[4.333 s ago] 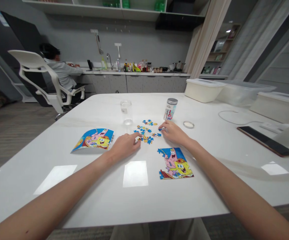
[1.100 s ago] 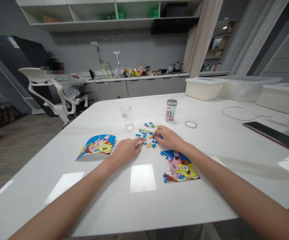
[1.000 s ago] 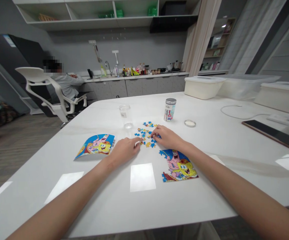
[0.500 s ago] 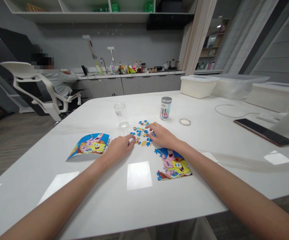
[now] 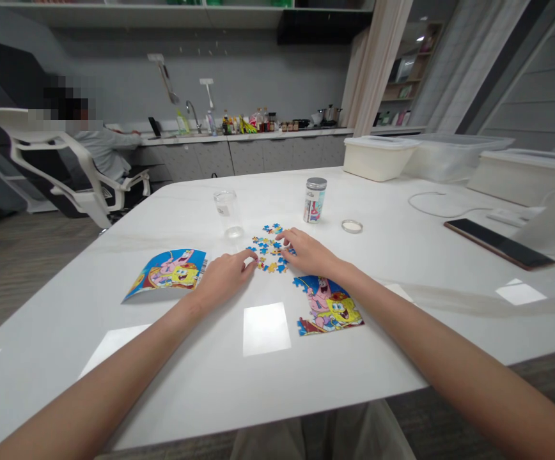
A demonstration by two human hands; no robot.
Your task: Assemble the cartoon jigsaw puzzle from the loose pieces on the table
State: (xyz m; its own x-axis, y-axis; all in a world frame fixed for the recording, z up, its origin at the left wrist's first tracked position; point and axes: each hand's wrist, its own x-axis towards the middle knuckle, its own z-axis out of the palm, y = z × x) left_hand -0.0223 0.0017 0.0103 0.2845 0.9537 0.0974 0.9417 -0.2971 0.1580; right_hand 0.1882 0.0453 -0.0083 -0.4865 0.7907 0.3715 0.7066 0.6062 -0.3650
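Note:
A loose heap of small jigsaw puzzle pieces (image 5: 272,267), blue and yellow, lies in the middle of the white table (image 5: 201,377). At its left edge my left hand (image 5: 227,275) has thumb and forefinger drawn together around a puzzle piece, which is mostly hidden. Over the right side of the pieces, my right hand (image 5: 309,252) is open, fingers apart and curved down. A partly joined puzzle (image 5: 330,310) with a pink and a yellow cartoon figure lies below my right wrist, its left edge uneven. The curved picture sheet (image 5: 169,273) left of my left hand shows the same figures.
Behind the pieces stand a clear jar (image 5: 228,214) and a lidded jar (image 5: 314,201); a round lid (image 5: 351,226) lies nearby. Rightward are a dark tablet (image 5: 498,243), a cable (image 5: 431,207) and plastic bins (image 5: 378,160). Another person (image 5: 102,153) sits far left.
The camera view has tilted and shifted slightly. Both hands stay by the pieces, with only slight finger movement. The seated person's arm reaches farther along the counter.

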